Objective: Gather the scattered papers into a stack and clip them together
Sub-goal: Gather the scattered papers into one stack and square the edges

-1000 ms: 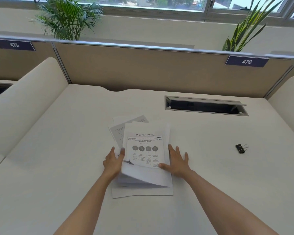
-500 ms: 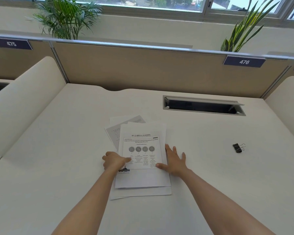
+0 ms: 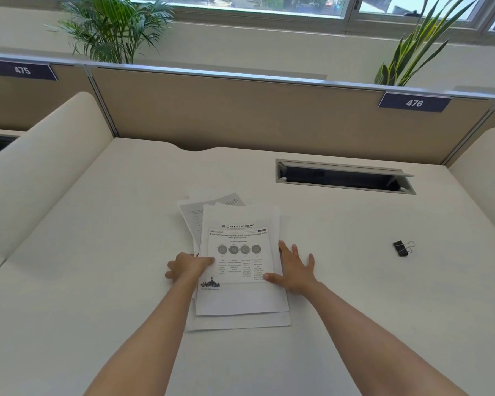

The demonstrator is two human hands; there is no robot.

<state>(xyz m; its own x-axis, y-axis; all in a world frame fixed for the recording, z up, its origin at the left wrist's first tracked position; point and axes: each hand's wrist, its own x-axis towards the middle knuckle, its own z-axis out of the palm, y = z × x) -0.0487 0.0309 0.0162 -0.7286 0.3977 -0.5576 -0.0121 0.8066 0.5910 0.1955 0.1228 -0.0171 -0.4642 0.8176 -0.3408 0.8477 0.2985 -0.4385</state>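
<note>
A loose pile of white printed papers (image 3: 240, 298) lies flat in the middle of the desk, its sheets fanned out of line at the far and near ends. My left hand (image 3: 187, 267) rests on the pile's left edge, fingers curled against the top sheet. On the right edge my right hand (image 3: 293, 268) presses with spread fingers and the thumb on the top sheet. A black binder clip (image 3: 402, 248) sits alone on the desk well to the right of my right hand.
The white desk (image 3: 97, 295) ends at a tan partition (image 3: 269, 115) at the back, with rounded cream dividers on both sides. An open cable slot (image 3: 343, 177) lies behind the papers to the right. Potted plants stand beyond the partition.
The top sheets, lifted at their near edge a second ago, now lie flat on the pile. My left hand has curled onto the left edge; the right hand stays at the right edge.
</note>
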